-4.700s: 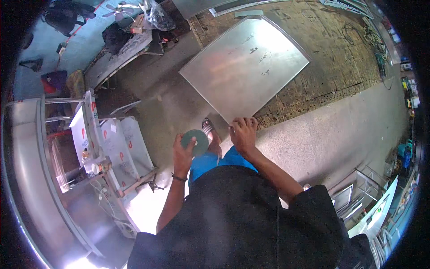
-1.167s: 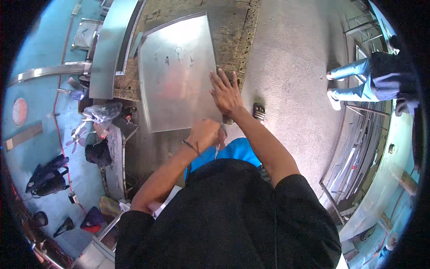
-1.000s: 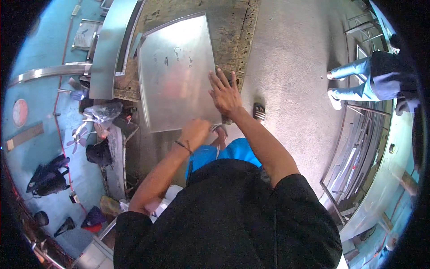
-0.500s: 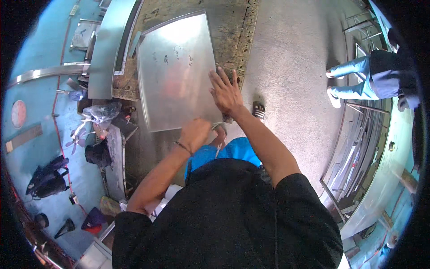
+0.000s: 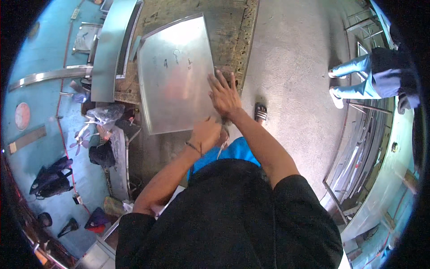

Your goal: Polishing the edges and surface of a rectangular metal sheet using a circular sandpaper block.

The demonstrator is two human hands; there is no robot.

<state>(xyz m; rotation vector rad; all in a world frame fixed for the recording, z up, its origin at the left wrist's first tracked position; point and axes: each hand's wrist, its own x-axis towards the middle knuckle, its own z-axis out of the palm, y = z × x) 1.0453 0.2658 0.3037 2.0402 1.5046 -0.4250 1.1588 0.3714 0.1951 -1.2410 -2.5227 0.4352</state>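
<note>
A shiny metal panel with raised or folded edges and a few handwritten marks lies on a worn wooden workbench, its near end jutting past the bench. My right hand rests flat on the panel's right edge near the close corner, fingers stretched and slightly spread. Against the panel's near edge, beside that corner, my left hand is closed in a fist. Whatever it may grip is hidden by the fingers.
Long metal sheets lean at the bench's left side. A plastic bag and a small fan are further left. Another person stands at the right, by a rack of metal lengths. My sandalled foot is on the floor.
My left hand has slid right along the panel's near edge, closer to the corner and my right hand. The right hand keeps its place on the panel. The view has shifted slightly.
</note>
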